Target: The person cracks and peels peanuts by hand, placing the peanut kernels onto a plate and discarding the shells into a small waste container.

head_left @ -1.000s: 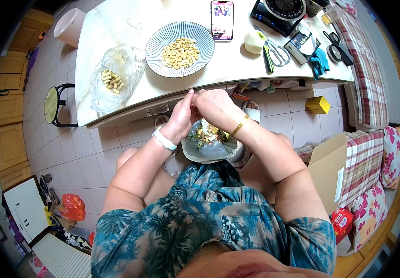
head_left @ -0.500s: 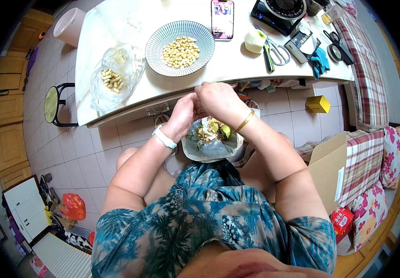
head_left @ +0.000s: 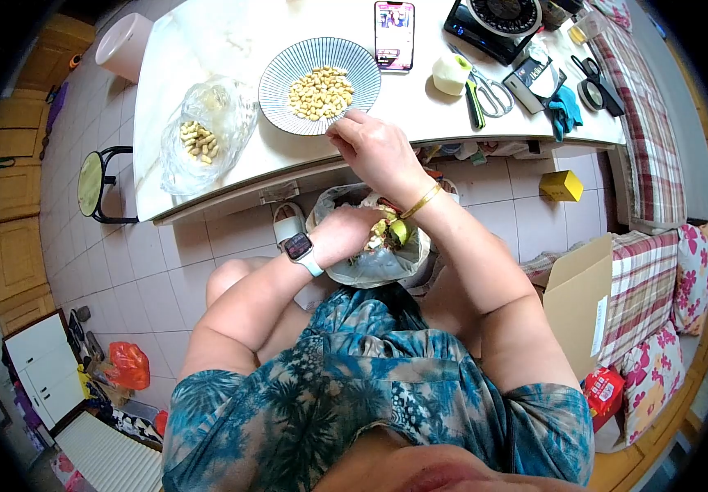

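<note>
My right hand [head_left: 379, 156], with a gold bracelet, is at the near rim of a blue-striped bowl [head_left: 276, 111]. Its fingers are pinched together, and what they hold, if anything, is hidden. In the bowl lies a heap of pale yellow shelled nuts [head_left: 321, 92], perhaps peanuts. My left hand [head_left: 347, 233], wearing a watch, is lower down over a lined waste bin [head_left: 407, 266]. Its fingertips are hard to make out against the scraps and peels [head_left: 399, 234] inside. Left of the bowl, a clear plastic bag [head_left: 227, 107] holds several more nuts [head_left: 198, 143].
A phone [head_left: 393, 34] lies behind the bowl. On the table's right are a peeled pale fruit [head_left: 451, 74], scissors [head_left: 495, 97], a green-handled tool [head_left: 475, 102] and a black scale [head_left: 485, 37]. A stool [head_left: 91, 184] stands left; a cardboard box [head_left: 580, 303] is at right.
My hands have come apart. The right moved up to the bowl's near rim; the left dropped to the bin and turned, so the watch face shows.
</note>
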### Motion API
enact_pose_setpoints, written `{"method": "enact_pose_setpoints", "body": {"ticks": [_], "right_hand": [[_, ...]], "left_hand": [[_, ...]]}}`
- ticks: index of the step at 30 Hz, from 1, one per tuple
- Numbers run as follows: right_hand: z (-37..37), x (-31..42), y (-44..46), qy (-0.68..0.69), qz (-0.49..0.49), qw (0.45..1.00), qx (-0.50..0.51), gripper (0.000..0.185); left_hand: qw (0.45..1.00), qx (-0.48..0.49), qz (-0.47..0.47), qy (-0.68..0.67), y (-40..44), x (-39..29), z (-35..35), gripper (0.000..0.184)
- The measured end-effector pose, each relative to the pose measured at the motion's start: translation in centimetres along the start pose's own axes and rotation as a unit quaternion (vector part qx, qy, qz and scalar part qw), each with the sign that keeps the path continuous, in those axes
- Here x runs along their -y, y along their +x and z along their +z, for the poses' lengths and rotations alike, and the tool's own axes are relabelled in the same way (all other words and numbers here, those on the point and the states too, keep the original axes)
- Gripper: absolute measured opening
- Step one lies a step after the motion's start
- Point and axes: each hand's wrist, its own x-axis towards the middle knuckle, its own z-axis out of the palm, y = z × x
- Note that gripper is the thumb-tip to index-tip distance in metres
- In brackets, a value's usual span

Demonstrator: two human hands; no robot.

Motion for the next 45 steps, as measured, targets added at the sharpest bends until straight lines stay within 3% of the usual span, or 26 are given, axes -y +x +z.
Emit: {"method": "enact_pose_setpoints", "body": {"ticks": [4,6,7,10,12,13,15,16,18,22,26,33,39,41,42,45], "right_hand": [[0.8,-0.1,0.3,-0.001,-0.039,0.998,-0.046,0.007],[0.9,0.1,0.5,-0.007,-0.035,0.999,-0.034,0.008],[0.9,0.1,0.6,-0.014,-0.032,0.999,-0.024,0.009],[0.8,0.4,0.9,-0.014,-0.031,0.999,-0.026,0.01],[0.8,0.4,1.1,-0.017,-0.033,0.999,-0.037,0.01],[0.9,0.4,1.2,-0.02,-0.034,0.998,-0.047,0.01],[1.0,0.2,1.5,-0.004,-0.04,0.996,-0.078,0.011],[1.1,0.1,1.7,0.012,-0.046,0.993,-0.11,0.013],[0.9,-0.5,2.0,0.03,-0.04,0.994,-0.1,0.01],[0.0,-1.6,2.3,-0.004,0.015,0.995,-0.098,0.009],[0.3,-2.2,2.4,-0.003,0.048,0.995,-0.084,0.008],[1.0,-2.7,2.5,-0.056,0.041,0.995,-0.07,0.017],[0.7,-1.4,2.6,-0.054,0.002,0.995,-0.081,0.019],[0.8,-1.2,2.5,-0.049,-0.003,0.996,-0.074,0.019],[0.8,-1.0,2.4,-0.046,-0.005,0.997,-0.068,0.018],[0.8,-0.4,2.2,-0.024,0.006,0.998,-0.05,0.019]], "left_hand": [[0.998,-0.044,0.025,-0.037,0.0,-0.1,-1.0,0.035],[0.973,-0.163,0.163,0.02,0.3,0.4,-1.0,0.034],[0.973,-0.164,0.162,0.02,0.2,0.5,-1.0,0.034],[0.989,-0.099,0.106,0.015,-0.3,-0.7,-2.0,0.038],[0.993,0.008,0.016,-0.117,-0.3,-1.1,-2.1,0.044],[0.993,0.008,0.016,-0.117,-0.2,-1.0,-1.9,0.044],[0.957,-0.203,0.206,0.01,-0.1,-1.0,-1.8,0.039],[0.957,-0.206,0.203,0.009,-0.1,-1.1,-1.7,0.039],[0.968,-0.177,0.17,-0.055,-0.5,-2.3,-3.1,0.031],[0.968,-0.199,0.144,-0.053,-0.4,-2.2,-3.9,0.023],[0.942,-0.307,0.13,-0.039,-0.1,-1.4,-5.2,0.013],[0.886,-0.451,0.079,-0.073,-1.4,0.0,-9.6,0.013],[0.762,-0.636,-0.047,-0.116,-3.8,7.3,-14.4,0.015],[0.717,-0.676,-0.136,-0.101,-6.2,9.1,-16.5,0.014],[0.703,-0.695,-0.148,-0.034,-7.2,12.4,-16.9,0.015],[0.691,-0.688,-0.187,-0.119,-9.4,17.8,-16.6,0.015]]}}
